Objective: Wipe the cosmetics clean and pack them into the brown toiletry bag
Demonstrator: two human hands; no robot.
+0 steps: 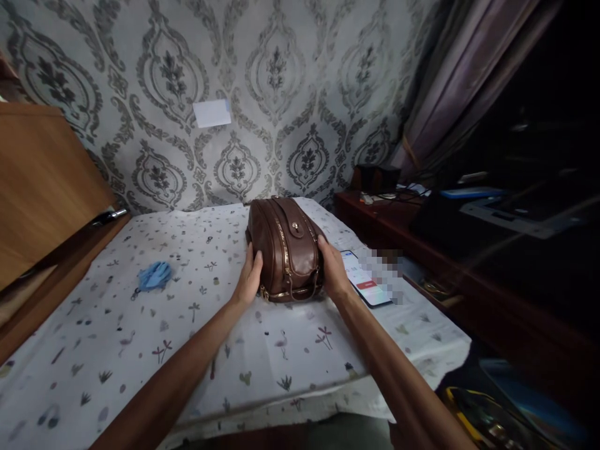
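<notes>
A brown leather toiletry bag (300,250) with brass zips and a strap closed over its top sits upright on the patterned white tablecloth (197,356). My left hand (248,275) presses against its left side, thumb up along the leather. On the opposite side my right hand (334,265) lies against the bag near the zip. Between them the two hands hold the bag; the fingers on its far sides are partly hidden. Both zips look closed along the part that shows.
Right of the bag lies a phone (368,284) with its screen lit. A crumpled blue cloth or plastic piece (154,275) is on the left. A wooden cabinet (47,187) borders the left side, a dark red desk (375,215) the right. Patterned wallpaper (276,94) stands behind.
</notes>
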